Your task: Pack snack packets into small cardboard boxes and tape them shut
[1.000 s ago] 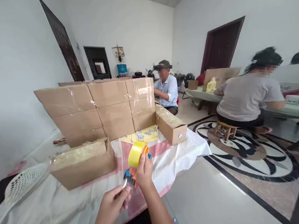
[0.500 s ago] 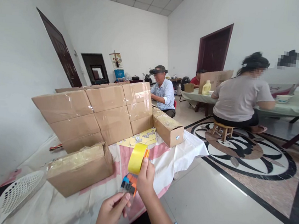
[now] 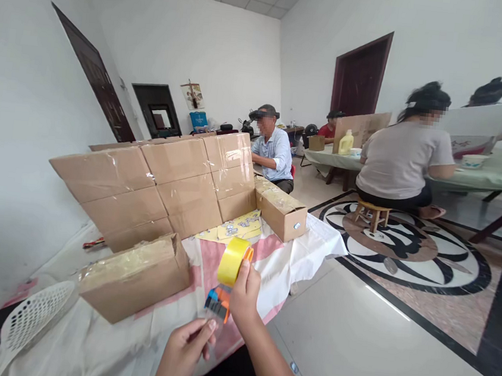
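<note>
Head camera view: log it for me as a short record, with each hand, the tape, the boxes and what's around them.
Right hand: holds the tape dispenser
Left hand: pinched below the dispenser, seemingly on a clear tape strip
Tape roll: yellow, above the dispenser's cutter end
Boxes: left box, right box
Behind: cardboard panel
Sheets: yellow, patterned
Person: blue shirt, beyond the panel
</note>
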Demonstrator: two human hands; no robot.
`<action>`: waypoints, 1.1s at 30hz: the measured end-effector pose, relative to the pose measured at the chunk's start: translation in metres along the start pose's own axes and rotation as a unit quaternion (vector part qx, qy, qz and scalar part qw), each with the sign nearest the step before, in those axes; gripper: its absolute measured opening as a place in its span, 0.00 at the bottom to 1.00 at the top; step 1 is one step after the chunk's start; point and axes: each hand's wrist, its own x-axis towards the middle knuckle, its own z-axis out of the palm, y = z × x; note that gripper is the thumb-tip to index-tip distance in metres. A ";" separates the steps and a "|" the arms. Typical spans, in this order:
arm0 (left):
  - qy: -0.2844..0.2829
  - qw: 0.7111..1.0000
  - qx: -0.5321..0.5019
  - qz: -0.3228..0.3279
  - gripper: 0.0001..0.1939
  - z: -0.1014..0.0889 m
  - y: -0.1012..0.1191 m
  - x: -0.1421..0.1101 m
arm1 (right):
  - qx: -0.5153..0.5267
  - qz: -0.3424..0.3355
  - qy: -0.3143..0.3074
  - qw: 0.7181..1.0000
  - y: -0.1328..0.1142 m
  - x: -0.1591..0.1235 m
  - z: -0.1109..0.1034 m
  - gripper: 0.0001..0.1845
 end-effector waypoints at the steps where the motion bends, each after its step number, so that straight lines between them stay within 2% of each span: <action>1: 0.002 1.000 0.001 0.001 0.31 -0.001 -0.001 -0.001 | -0.002 0.002 -0.001 1.000 0.000 0.000 0.000 0.25; 9: 0.008 1.000 0.001 -0.005 0.25 -0.003 0.012 -0.016 | -0.014 0.026 -0.002 1.000 -0.009 0.000 0.001 0.26; 18: 0.007 1.000 -0.027 -0.015 0.23 -0.005 0.009 -0.027 | -0.019 0.055 -0.013 0.998 -0.009 -0.005 0.003 0.26; 24: -0.011 1.000 -0.008 -0.018 0.23 -0.009 0.003 -0.034 | -0.023 0.048 -0.002 0.999 -0.010 0.012 0.001 0.27; 28: -0.006 1.000 -0.026 -0.008 0.21 -0.005 0.004 -0.034 | 0.026 0.093 -0.005 0.995 -0.013 0.019 -0.001 0.28; 33: 0.027 0.998 0.012 0.062 0.21 0.004 0.005 -0.029 | 0.105 0.182 -0.008 0.978 -0.017 0.012 -0.002 0.27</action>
